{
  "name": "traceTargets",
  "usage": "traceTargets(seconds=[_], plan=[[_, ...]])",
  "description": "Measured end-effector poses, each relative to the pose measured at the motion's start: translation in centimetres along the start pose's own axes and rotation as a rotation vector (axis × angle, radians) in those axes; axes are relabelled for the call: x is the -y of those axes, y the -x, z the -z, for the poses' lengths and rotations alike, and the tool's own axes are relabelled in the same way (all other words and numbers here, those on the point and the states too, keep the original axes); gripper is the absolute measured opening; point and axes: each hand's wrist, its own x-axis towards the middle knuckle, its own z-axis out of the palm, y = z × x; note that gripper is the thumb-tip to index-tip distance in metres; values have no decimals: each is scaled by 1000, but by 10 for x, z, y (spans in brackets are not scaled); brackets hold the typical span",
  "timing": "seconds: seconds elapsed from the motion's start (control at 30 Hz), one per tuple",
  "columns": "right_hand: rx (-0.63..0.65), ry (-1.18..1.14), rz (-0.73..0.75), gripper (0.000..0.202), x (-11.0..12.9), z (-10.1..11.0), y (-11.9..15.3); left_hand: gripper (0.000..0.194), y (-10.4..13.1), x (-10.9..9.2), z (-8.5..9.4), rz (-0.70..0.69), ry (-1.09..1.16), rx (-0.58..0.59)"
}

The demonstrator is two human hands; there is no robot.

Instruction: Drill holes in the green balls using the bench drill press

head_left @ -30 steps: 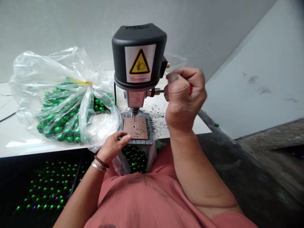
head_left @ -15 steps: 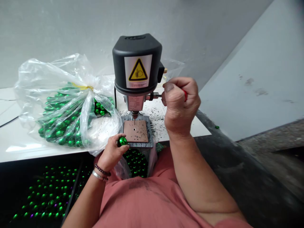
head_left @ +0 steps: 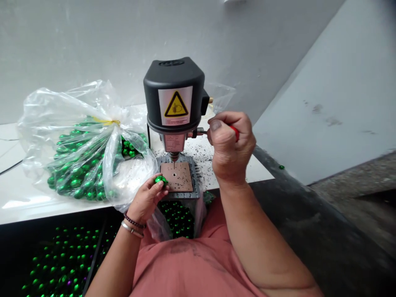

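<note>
A shiny green ball (head_left: pixel 160 180) is pinched in my left hand (head_left: pixel 147 197), over the front left corner of the brown plate (head_left: pixel 182 181) on a small drill press (head_left: pixel 174 97). The thin drill bit (head_left: pixel 173 165) points down above a hole in that plate, apart from the ball. My right hand (head_left: pixel 232 142) is closed around the end of the press's feed lever (head_left: pixel 201 132), to the right of the machine head. A red ring shows on one of its fingers. Dark shavings are scattered over the plate.
At the left on the white table (head_left: pixel 27 194) lies a tied clear plastic bag (head_left: pixel 105 107) full of green balls. More balls fill a bag (head_left: pixel 176 218) below the press and a dark bin (head_left: pixel 58 260) at lower left. One ball (head_left: pixel 281 167) lies on the floor.
My left hand has turned the ball and brought it slightly over the plate's corner. The right hand stays on the lever. The whole view has shifted a little.
</note>
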Motion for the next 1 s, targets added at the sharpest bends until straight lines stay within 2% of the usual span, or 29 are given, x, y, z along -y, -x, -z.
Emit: traceTargets(seconds=[0.27, 0.43, 0.6, 0.7, 0.87, 1.0], plan=[[27, 31, 5, 11, 4, 2, -1, 54, -30, -3, -9, -123, -535, -115], [39, 13, 4, 7, 8, 4, -2, 54, -47, 0, -13, -114, -632, -118], [40, 12, 16, 7, 10, 5, -3, 55, -50, 1, -17, -95, -723, -147], [41, 17, 21, 8, 9, 6, -3, 55, -51, -2, -21, -102, -843, -134], [36, 23, 18, 7, 9, 6, -3, 44, -54, -8, -27, -279, -1128, -35], [42, 33, 7, 8, 10, 7, -2, 41, -55, -12, -30, -307, -1204, 27]])
